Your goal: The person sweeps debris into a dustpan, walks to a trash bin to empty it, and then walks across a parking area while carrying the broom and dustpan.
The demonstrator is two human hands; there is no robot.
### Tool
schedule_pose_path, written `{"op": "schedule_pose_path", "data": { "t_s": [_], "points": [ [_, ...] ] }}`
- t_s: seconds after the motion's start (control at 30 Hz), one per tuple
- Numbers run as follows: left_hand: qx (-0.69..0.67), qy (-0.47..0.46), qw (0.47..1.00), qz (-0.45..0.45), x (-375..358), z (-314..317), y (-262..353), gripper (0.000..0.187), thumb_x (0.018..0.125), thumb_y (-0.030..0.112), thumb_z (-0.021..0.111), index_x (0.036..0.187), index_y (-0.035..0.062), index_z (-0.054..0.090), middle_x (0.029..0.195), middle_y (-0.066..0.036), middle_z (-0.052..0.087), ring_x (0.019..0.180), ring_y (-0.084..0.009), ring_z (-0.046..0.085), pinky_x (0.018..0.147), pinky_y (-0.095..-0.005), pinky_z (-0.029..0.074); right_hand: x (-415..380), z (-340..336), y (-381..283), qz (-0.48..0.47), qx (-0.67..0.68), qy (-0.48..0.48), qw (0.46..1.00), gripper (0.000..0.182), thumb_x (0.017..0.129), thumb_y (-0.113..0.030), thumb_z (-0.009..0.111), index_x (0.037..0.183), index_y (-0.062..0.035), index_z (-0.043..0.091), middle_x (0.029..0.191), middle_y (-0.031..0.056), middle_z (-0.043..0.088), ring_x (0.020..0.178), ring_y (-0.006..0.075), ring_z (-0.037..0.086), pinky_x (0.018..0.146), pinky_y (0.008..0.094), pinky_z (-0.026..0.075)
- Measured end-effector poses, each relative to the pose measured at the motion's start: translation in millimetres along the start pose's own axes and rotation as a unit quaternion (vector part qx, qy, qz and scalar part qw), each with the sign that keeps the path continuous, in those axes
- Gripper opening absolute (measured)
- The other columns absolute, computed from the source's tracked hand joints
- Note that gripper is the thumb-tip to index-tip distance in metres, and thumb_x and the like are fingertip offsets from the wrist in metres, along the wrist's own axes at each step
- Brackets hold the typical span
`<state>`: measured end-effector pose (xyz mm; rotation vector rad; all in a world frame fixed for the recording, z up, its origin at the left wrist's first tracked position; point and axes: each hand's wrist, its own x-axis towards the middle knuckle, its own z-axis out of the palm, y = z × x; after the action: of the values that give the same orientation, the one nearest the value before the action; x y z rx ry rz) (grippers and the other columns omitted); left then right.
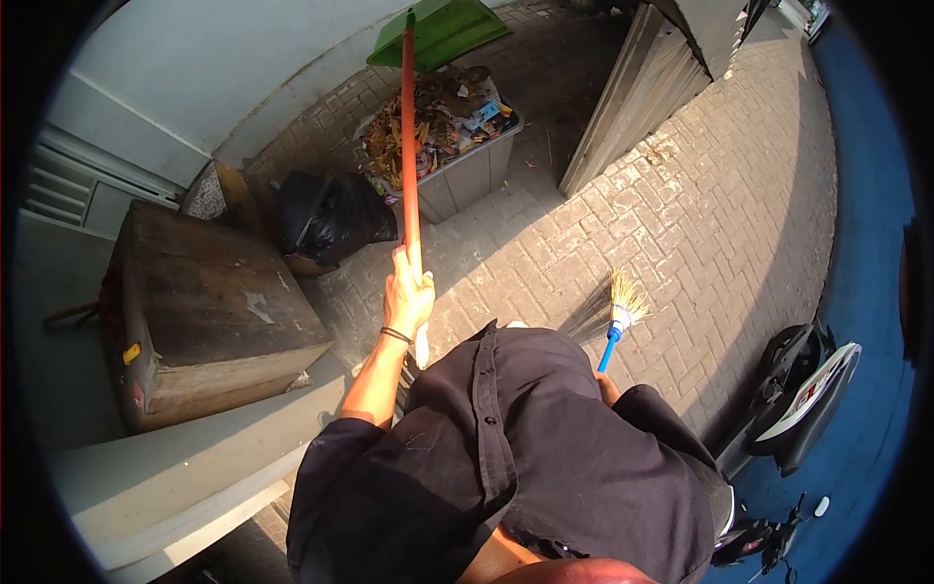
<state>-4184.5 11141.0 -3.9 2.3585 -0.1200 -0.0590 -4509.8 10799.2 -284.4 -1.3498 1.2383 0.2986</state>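
Observation:
My left hand is wrapped round the orange pole of a long-handled dustpan. Its green pan is at the far end, at the top of the view, beyond a grey bin. Dry leaves and litter fill that bin to the rim. Low on the right, my right hand is closed on the blue handle of a broom, its straw bristles pointing away from me. My dark shirt hides part of this hand.
A black rubbish bag lies left of the bin. Closer on the left stands a large worn wooden box. Grey corrugated panels lean at the upper right. A motorcycle stands at right on the brick paving, beside a blue wall.

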Motion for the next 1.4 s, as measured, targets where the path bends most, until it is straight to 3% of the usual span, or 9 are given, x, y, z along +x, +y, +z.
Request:
{"op": "schedule_pose_path", "data": {
  "t_s": [0.5,0.6,0.7,0.73,0.77,0.83,0.97,1.1,1.4],
  "points": [
    [-0.035,0.046,0.998,0.021,-3.9,-8.2,-0.3,0.045,0.075,0.003,0.059,0.114,0.0073,0.037,0.074,-0.021,0.057,0.07,-0.0382,0.059,0.062,-0.0435,0.044,-53.8,12.6,-33.7,0.054,0.048,0.038,0.997,0.021,0.074,-0.023,0.052,0.06,-0.0103,0.043,0.051,0.0011,0.039,0.044,0.0157,0.037,0.044,0.032,0.03],
    [-0.07,0.059,0.995,0.041,3.9,-14.1,-5.0,0.044,0.075,0.003,0.06,0.112,0.0052,0.038,0.077,-0.02,0.057,0.074,-0.037,0.059,0.064,-0.0421,0.044,58.7,-1.4,26.8,0.105,-0.106,0.132,0.98,0.017,0.068,-0.019,0.048,0.055,-0.0086,0.045,0.046,0.0082,0.045,0.035,0.0243,0.043,0.037,0.0383,0.034],
    [-0.168,0.041,0.985,-0.003,13.4,-23.5,-20.1,0.044,0.073,0.003,0.062,0.111,0.0026,0.039,0.079,-0.016,0.056,0.077,-0.0316,0.058,0.069,-0.0393,0.044,64.1,-12.7,24.6,0.08,-0.185,0.09,0.975,0.023,0.076,-0.013,0.044,0.058,-0.0053,0.057,0.054,0.0137,0.059,0.056,0.0218,0.064,0.049,0.0363,0.048],
    [-0.197,0.05,0.977,0.064,22.9,-21.2,-41.7,0.04,0.075,0.001,0.06,0.108,0.0024,0.038,0.072,-0.01,0.051,0.06,-0.0231,0.055,0.057,-0.035,0.045,55.1,-17.5,21.1,0.071,-0.154,0.077,0.983,0.025,0.078,-0.015,0.047,0.058,-0.0033,0.056,0.053,0.0129,0.058,0.05,0.0225,0.061,0.046,0.0355,0.046],
    [-0.312,-0.016,0.95,0.004,15.5,-44.8,-14.3,0.037,0.078,-0.001,0.056,0.108,0.0033,0.036,0.067,-0.005,0.046,0.046,-0.0151,0.048,0.042,-0.0282,0.042,28.1,-15.2,1.8,0.061,-0.15,0.072,0.984,0.026,0.079,-0.017,0.049,0.058,-0.0028,0.056,0.052,0.013,0.057,0.048,0.0229,0.06,0.045,0.0351,0.046],
    [-0.486,-0.058,0.872,0.008,23.3,-56.1,-20.9,0.037,0.08,-0.003,0.053,0.109,0.0043,0.033,0.064,-0.003,0.042,0.038,-0.0083,0.041,0.033,-0.0221,0.035,-32.2,-3.2,-41.3,0.041,-0.143,0.062,0.987,0.03,0.08,-0.021,0.052,0.057,-0.0018,0.055,0.051,0.0131,0.057,0.045,0.0235,0.058,0.042,0.0345,0.044],
    [-0.647,-0.077,0.758,-0.024,26.9,-91.8,-33.3,0.033,0.082,-0.001,0.051,0.11,0.0051,0.035,0.063,-0.004,0.042,0.038,-0.01,0.038,0.033,-0.0225,0.034,-92.6,18.7,-78.5,0.083,0.108,0.022,0.99,0.024,0.083,-0.017,0.056,0.064,-0.0039,0.051,0.048,0.0049,0.045,0.035,0.0167,0.043,0.033,0.0304,0.032],
    [-0.73,-0.085,0.677,-0.037,23.4,-112.7,-53.9,0.027,0.084,0.001,0.05,0.108,0.0065,0.041,0.063,-0.003,0.041,0.04,-0.0093,0.037,0.034,-0.0206,0.03,-136.4,54.0,-120.5,0.083,0.095,-0.042,0.991,0.027,0.087,-0.02,0.052,0.064,-0.0097,0.044,0.05,-0.0003,0.04,0.037,0.01,0.036,0.034,0.0254,0.028],
    [-0.732,0.008,0.675,-0.088,-19.2,-139.3,-120.0,0.021,0.085,0.002,0.049,0.106,0.0063,0.047,0.062,-0.002,0.039,0.042,-0.0079,0.036,0.035,-0.0188,0.032,-141.2,96.4,-195.4,0.12,0.123,-0.143,0.975,0.027,0.089,-0.028,0.05,0.07,-0.0118,0.042,0.052,-0.0057,0.035,0.039,0.0045,0.029,0.036,0.0205,0.025]
  ]
}}
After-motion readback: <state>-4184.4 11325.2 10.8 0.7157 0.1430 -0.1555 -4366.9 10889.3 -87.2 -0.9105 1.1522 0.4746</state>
